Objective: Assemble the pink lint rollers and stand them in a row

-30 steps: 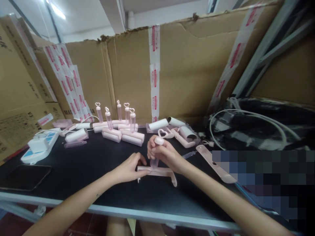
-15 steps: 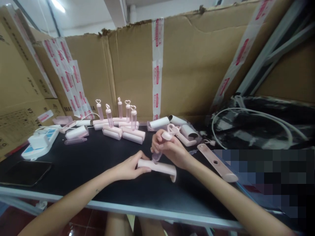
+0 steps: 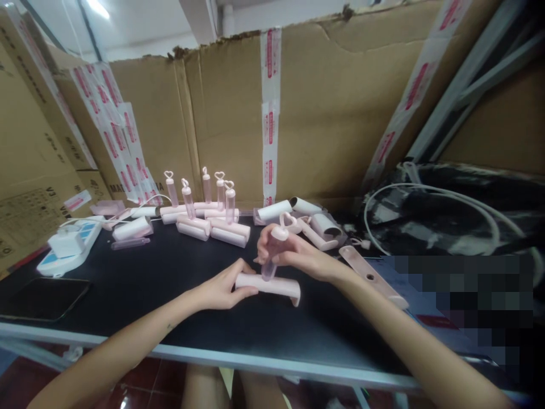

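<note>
My left hand (image 3: 227, 286) grips the left end of a pale pink, half-round plastic shell (image 3: 276, 285), thumb in front and fingers behind. Above it, my right hand (image 3: 289, 253) is closed around a clear pinkish tube with a heart-shaped loop (image 3: 288, 221) on its cap. The tube stands nearly upright, its lower end meeting the top of the shell near the middle; whether it sits in a hole I cannot tell. Just behind stand finished-looking pieces alike in form, pink bases (image 3: 230, 232) each with an upright heart-topped tube (image 3: 230, 204).
White rolls (image 3: 275, 211) lie at the back right. A long pink shell with a hole (image 3: 361, 267) rests beside my right forearm. To the left are a power strip (image 3: 91, 241) with a plug and a dark phone (image 3: 45, 298). Cardboard (image 3: 225, 113) walls the table's back.
My right hand has tipped the tube more upright and shifted it slightly left over the shell. The shell has levelled a little in my left hand.
</note>
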`<state>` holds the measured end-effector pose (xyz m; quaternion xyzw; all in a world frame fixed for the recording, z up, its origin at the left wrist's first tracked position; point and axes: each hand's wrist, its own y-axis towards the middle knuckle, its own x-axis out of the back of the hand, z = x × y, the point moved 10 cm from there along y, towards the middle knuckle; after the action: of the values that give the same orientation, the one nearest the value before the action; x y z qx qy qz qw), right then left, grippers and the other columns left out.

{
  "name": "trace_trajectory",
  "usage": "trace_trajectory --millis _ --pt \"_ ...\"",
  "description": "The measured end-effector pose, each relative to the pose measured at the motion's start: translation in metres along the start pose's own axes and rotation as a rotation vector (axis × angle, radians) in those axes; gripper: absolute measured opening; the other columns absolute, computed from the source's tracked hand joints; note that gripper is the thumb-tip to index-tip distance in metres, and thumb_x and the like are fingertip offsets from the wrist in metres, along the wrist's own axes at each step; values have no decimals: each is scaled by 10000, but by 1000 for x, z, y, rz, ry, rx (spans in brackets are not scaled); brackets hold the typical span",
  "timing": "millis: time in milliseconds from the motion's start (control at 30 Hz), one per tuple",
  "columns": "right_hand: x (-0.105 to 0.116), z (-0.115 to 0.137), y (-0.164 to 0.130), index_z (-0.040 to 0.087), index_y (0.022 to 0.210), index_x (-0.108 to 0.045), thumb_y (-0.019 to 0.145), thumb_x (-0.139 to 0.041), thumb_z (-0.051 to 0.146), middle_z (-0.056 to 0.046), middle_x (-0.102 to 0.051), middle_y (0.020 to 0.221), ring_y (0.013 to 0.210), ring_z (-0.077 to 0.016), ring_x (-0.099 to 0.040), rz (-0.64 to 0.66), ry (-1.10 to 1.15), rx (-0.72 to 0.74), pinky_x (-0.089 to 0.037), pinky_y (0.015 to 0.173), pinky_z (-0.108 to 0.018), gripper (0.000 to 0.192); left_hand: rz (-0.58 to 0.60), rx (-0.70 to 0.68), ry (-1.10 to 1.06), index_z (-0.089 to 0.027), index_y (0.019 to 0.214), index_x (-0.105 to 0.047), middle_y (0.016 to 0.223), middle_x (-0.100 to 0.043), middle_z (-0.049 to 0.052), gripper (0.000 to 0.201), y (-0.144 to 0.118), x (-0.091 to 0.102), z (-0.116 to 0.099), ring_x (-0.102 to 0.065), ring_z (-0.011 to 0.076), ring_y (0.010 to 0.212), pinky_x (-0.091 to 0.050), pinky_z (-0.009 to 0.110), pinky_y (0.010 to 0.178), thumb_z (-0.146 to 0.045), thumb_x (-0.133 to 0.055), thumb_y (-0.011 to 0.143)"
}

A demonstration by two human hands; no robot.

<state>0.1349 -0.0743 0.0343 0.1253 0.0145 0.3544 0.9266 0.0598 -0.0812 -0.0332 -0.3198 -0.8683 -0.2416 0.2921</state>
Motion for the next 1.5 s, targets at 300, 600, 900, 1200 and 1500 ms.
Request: trace_trajectory --millis 300,600,900,1200,1500 --pt "14 4 -4 148 799 -566 653 -724 326 -37 -658 782 657 -152 -628 -63 -397 -75 -502 575 -265 279 29 29 -17 -188 1013 -456 964 -568 47 275 0 -4 5 -538 175 878 -428 311 815 -385 -523 833" --pt "22 0 -3 189 724 -481 680 -693 338 38 -526 590 546 -118 -492 -325 -615 94 -395 496 -241 263 -16 -4 -3 -185 1116 -404 1126 -528 105 352 -3 -6 0 -507 220 1068 -378 371 961 -356 -531 836" --pt "22 -18 -2 202 793 -439 725 -651 372 54 -464 640 560 -103 -454 -418 -529 144 -409 558 -245 281 -59 29 2 -178 1062 -443 1088 -550 95 302 -2 -1 9 -522 208 1044 -384 352 942 -380 -503 846" --pt "114 32 -28 182 958 -524 916 -289 456 -57 -598 917 853 -179 -575 -610 -1061 -35 -429 782 -298 363 -198 125 -251 -155 909 -510 797 -629 31 281 1 34 12 -527 112 618 -396 224 558 -411 -556 802" --pt "203 -1 -77 49 985 -629 838 -438 351 -239 -618 1012 952 -326 -603 -818 -1553 -792 -430 744 -358 386 -108 134 -880 -151 1007 -511 796 -632 47 406 2 14 -1 -638 188 747 -490 306 678 -260 -726 680"
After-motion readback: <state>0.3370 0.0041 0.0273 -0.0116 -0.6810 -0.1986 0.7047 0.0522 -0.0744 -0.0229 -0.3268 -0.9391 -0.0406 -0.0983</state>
